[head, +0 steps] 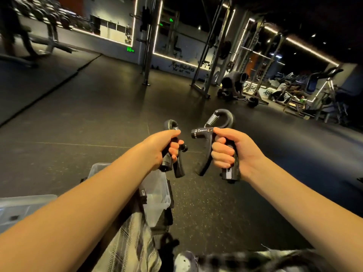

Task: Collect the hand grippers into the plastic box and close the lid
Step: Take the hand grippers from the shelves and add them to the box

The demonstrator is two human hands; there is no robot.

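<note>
Box (159,185) sits low, under the left forearm. Left hand (163,146) curls tight round left gripper (178,167); right hand (231,152) fists right gripper (202,132), both aloft beyond the box. Best bring them back, lay flat inside, handles together.

There are two hand grippers (179,169) (204,158), two hands (161,146) (233,152), one clear plastic box (159,193), one lid (23,203) and one distant person (234,79).
</note>
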